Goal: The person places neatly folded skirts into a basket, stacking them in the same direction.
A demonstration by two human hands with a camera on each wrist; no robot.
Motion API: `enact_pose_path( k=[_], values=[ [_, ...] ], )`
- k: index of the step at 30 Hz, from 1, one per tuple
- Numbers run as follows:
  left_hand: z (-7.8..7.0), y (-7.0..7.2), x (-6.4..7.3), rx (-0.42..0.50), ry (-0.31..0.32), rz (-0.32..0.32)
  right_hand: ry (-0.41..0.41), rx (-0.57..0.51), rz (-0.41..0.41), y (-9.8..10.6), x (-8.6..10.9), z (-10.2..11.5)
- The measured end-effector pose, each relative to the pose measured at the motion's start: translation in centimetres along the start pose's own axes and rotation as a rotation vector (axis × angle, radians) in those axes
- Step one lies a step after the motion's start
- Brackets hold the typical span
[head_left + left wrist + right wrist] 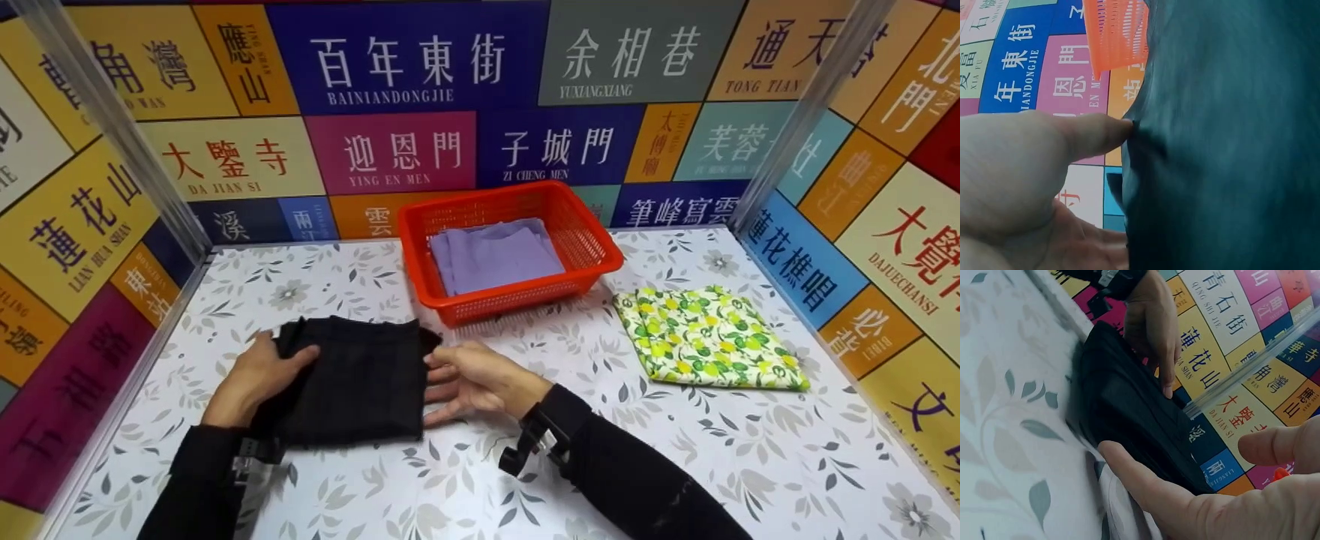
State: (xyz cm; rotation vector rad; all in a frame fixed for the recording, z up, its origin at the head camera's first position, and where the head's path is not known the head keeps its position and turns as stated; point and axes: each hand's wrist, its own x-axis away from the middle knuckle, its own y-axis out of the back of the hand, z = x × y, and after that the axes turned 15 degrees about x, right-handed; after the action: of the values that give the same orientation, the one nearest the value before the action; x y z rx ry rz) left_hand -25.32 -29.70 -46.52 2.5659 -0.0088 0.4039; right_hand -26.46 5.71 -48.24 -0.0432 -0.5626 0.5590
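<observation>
A folded black cloth (360, 382) is held over the left part of the table. My left hand (259, 375) grips its left edge, thumb on top and the other fingers behind or beneath. In the left wrist view the thumb presses the edge of the cloth (1224, 135). At the right edge, my right hand (484, 379) has its fingers spread loosely, fingertips right at the fabric. From the right wrist, the thumb of that hand (1230, 512) stands apart from the cloth, while an extended finger lies along its side. Several layers show in the cloth's edge (1129, 405).
Behind the cloth stands a red plastic basket (517, 296) holding a folded purple cloth (499, 255). A folded lemon-print cloth (709, 337) lies on the table's right side. Printed panels (405, 150) wall in the back and sides of the leaf-patterned table (600, 442).
</observation>
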Motion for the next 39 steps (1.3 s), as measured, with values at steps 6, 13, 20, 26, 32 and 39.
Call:
enact_pose_path(
  k=[6,13,20,26,32,39],
  values=[
    [-0.3,-1.5,-0.1,0.104,-0.038,0.087,-0.008,-0.007,-0.006,0.0,-0.3,-0.4],
    [-0.7,-2.4,0.3,0.208,-0.077,0.168,0.024,-0.032,0.004,0.2,-0.1,-0.8],
    [-1.1,-2.9,0.7,0.275,-0.094,0.239,0.069,-0.025,0.01,0.1,-0.2,-1.1],
    [-1.2,-3.1,1.0,0.281,-0.107,0.24,0.102,0.027,-0.013,-0.2,-0.2,-1.4],
    [-1.9,-2.1,1.5,0.222,-0.122,0.198,0.15,0.103,-0.014,-0.4,-0.3,-1.5],
    [-2.7,-0.8,2.3,0.193,-0.159,0.162,0.19,0.151,0.003,-1.1,0.4,-0.6]
  ],
)
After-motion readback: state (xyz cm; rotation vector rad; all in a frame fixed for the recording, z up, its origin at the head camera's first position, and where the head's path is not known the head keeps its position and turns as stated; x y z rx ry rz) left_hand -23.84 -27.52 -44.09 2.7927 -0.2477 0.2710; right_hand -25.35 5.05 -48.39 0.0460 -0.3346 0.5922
